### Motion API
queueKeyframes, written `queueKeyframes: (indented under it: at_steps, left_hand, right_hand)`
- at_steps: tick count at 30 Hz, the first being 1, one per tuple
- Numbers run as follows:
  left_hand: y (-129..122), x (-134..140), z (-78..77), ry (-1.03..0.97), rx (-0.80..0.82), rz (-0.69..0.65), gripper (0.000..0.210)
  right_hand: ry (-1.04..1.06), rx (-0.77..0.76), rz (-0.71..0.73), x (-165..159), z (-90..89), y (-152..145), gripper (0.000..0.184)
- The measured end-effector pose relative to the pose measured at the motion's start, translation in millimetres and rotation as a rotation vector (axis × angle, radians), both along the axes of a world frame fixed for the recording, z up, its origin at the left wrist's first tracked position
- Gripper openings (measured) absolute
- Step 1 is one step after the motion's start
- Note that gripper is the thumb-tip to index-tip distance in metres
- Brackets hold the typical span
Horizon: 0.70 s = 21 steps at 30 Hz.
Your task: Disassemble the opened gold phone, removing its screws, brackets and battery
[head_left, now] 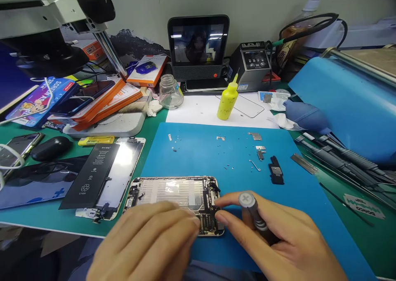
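An opened phone housing (173,190), its inner plate and circuit parts exposed, lies on the blue mat in front of me. My left hand (151,240) is over its near edge, fingers bent and pressed together; the fingertips hide whatever they pinch, if anything. A dark screwdriver with a grey cross-marked cap (247,199) rests in my right hand (287,231), tucked against the palm. The thumb and index finger of that hand reach the housing's right end, slightly apart. Behind the housing lie small screws, metal brackets (255,136) and a black speaker-like module (276,170).
At left are a black battery (93,176), a white screen panel (130,157) and a mouse (52,148). A yellow bottle (228,101) and glass jar (170,92) stand at the back. Tweezers (343,157) and a razor blade (364,206) lie right. A microscope (46,38) overhangs the left.
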<state>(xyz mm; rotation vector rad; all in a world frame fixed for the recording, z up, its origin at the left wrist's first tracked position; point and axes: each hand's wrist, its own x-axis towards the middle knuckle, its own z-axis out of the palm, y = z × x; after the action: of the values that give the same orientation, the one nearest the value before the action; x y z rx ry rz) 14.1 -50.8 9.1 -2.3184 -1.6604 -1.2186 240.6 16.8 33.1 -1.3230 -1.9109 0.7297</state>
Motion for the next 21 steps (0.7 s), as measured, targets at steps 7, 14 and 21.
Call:
queueKeyframes:
  at_steps: [7, 14, 21]
  left_hand:
    - [10.9, -30.9, 0.5, 0.199, -0.091, -0.068, 0.027]
    - [13.0, -29.8, -6.7, 0.186, -0.102, -0.063, 0.026]
    - [12.8, -32.4, -9.2, 0.127, -0.091, -0.079, 0.025]
  right_hand:
    - [-0.163, -0.052, 0.264, 20.5, -4.1, -1.0, 0.024]
    - [-0.187, -0.098, 0.287, 21.5, 3.5, -5.9, 0.009]
    - [-0.186, -0.417, 0.228, 16.9, 10.5, -2.2, 0.032]
